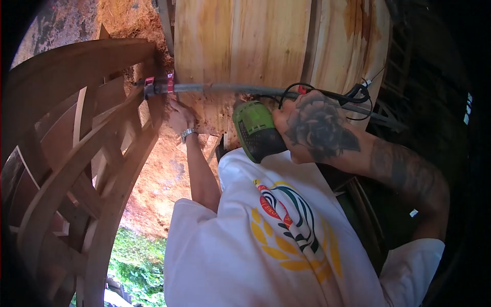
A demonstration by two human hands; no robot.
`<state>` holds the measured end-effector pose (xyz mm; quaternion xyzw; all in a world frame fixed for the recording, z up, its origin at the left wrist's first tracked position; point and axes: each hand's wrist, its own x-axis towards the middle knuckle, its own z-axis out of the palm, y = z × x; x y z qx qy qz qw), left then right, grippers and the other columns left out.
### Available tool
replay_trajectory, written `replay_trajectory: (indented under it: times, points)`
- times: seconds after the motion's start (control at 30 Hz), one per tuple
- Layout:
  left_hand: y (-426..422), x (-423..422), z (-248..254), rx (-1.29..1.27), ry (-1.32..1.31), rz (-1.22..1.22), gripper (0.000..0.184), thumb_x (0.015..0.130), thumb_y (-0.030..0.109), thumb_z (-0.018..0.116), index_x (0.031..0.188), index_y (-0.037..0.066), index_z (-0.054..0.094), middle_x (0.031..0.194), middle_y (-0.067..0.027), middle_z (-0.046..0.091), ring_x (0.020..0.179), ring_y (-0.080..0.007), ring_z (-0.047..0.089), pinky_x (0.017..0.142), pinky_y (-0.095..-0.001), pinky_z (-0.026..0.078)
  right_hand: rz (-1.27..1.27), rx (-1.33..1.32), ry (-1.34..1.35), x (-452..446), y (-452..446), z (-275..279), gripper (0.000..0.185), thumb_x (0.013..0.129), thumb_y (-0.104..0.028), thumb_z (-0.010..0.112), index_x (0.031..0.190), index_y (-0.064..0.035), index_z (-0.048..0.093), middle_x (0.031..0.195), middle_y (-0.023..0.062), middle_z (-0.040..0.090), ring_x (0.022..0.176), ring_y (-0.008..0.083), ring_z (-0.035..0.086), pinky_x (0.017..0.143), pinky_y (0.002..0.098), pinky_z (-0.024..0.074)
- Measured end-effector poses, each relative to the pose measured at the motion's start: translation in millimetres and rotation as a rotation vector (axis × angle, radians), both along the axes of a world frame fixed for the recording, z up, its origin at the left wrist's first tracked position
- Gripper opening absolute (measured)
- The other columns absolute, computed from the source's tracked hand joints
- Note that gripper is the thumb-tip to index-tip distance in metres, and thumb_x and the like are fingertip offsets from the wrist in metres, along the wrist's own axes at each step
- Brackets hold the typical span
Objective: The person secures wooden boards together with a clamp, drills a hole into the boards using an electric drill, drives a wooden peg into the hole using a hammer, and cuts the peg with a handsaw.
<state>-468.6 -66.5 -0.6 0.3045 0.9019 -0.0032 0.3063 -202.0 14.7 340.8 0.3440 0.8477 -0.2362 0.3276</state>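
A green and black power drill [255,128] is held in my right hand [302,125], its front end close to the wooden boards' near edge. My fingers wrap around its grip. My left hand [181,120] lies with fingers stretched out at the left end of the boards [266,41], just under the bar of a long clamp [220,88]. A metal watch [188,134] circles that wrist. The clamp spans the boards from left to right, with red parts [170,83] at its left end. The drill's tip and what it touches are hard to make out.
On the left stands a stack of curved wooden frames [97,158], close to my left arm. A black cord [353,97] loops beside my right hand. Sawdust-covered ground [158,179] shows below, with green plants [138,261] further off.
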Motion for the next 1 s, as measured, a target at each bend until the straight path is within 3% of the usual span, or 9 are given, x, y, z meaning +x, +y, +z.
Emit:
replay_trajectory:
  times: [0.03,0.13,0.2,0.27,0.33,0.4,0.63,0.77,1.0]
  points:
    - [0.9,1.8,3.1,0.012,-0.002,0.001,0.094,0.099,0.065,0.017,0.093,-0.010,0.073,0.095,-0.0366,0.067,0.094,-0.0534,0.064,0.084,-0.0598,0.049,-0.139,-0.206,-0.024,-6.5,11.1,5.2,0.050,0.063,-0.031,0.075,0.102,-0.0023,0.062,0.083,0.0124,0.062,0.075,0.0292,0.065,0.073,0.0407,0.0475]
    - [-0.1,-0.4,3.8,0.036,0.008,-0.019,0.090,0.100,0.064,0.019,0.097,-0.008,0.073,0.094,-0.0355,0.067,0.093,-0.0538,0.064,0.085,-0.0595,0.049,0.104,0.345,0.348,32.1,-21.9,-60.6,0.033,0.077,-0.026,0.062,0.095,0.0016,0.059,0.068,0.0149,0.056,0.057,0.0264,0.058,0.056,0.0418,0.0491]
    - [8.8,1.7,9.7,0.042,0.037,-0.030,0.088,0.100,0.063,0.019,0.097,-0.007,0.074,0.093,-0.0345,0.068,0.092,-0.0538,0.064,0.084,-0.0597,0.049,0.023,0.051,0.203,23.2,1.7,-69.8,0.035,0.077,-0.026,0.063,0.098,0.0025,0.060,0.078,0.0186,0.061,0.063,0.0299,0.061,0.058,0.0445,0.0500]
    - [-1.9,2.8,19.4,0.004,0.005,-0.007,0.083,0.101,0.061,0.021,0.100,-0.003,0.074,0.091,-0.0316,0.069,0.091,-0.0527,0.065,0.082,-0.0604,0.049,-0.052,0.018,0.183,13.4,6.9,-40.7,0.037,0.073,-0.025,0.066,0.098,0.0019,0.061,0.081,0.0170,0.062,0.066,0.0301,0.063,0.061,0.0450,0.0505]
    - [6.6,3.9,21.6,0.130,0.001,-0.001,0.081,0.101,0.061,0.022,0.100,-0.001,0.075,0.091,-0.0306,0.069,0.091,-0.0520,0.065,0.080,-0.0606,0.049,-0.039,0.116,0.307,26.4,7.0,-48.7,0.048,0.064,-0.038,0.079,0.093,-0.0024,0.064,0.084,0.0144,0.065,0.077,0.0323,0.067,0.073,0.0416,0.0540]
    - [9.5,2.6,27.0,0.067,-0.027,0.021,0.078,0.100,0.060,0.025,0.100,0.000,0.075,0.091,-0.0308,0.069,0.090,-0.0504,0.066,0.080,-0.0582,0.051,-0.060,-0.017,0.238,20.2,12.1,-33.3,0.047,0.063,-0.036,0.079,0.093,-0.0025,0.065,0.085,0.0149,0.065,0.080,0.0326,0.067,0.075,0.0421,0.0544]
    - [7.9,-0.4,29.1,0.026,-0.033,0.035,0.072,0.100,0.057,0.027,0.107,0.003,0.074,0.093,-0.0304,0.069,0.092,-0.0497,0.066,0.082,-0.0569,0.051,-0.245,-0.136,0.206,23.6,11.6,37.2,0.039,0.062,-0.019,0.076,0.095,-0.0026,0.063,0.082,0.0144,0.062,0.072,0.0338,0.066,0.066,0.0441,0.0530]
    - [10.5,0.7,29.7,-0.001,-0.046,0.037,0.073,0.101,0.056,0.026,0.107,0.001,0.073,0.096,-0.0307,0.069,0.094,-0.0496,0.066,0.085,-0.0570,0.050,-0.492,-0.199,0.251,20.6,9.0,84.3,0.051,0.065,-0.017,0.079,0.110,0.0002,0.064,0.089,0.0172,0.065,0.080,0.0354,0.069,0.067,0.0418,0.0558]
    - [1.6,-9.0,17.8,-0.021,-0.123,-0.035,0.078,0.101,0.060,0.021,0.107,0.001,0.072,0.098,-0.0294,0.070,0.095,-0.0489,0.066,0.085,-0.0569,0.051,-0.585,-0.184,0.237,21.0,-18.7,84.5,0.049,0.066,-0.012,0.076,0.112,-0.0016,0.063,0.091,0.0178,0.065,0.080,0.0373,0.068,0.068,0.0437,0.0556]
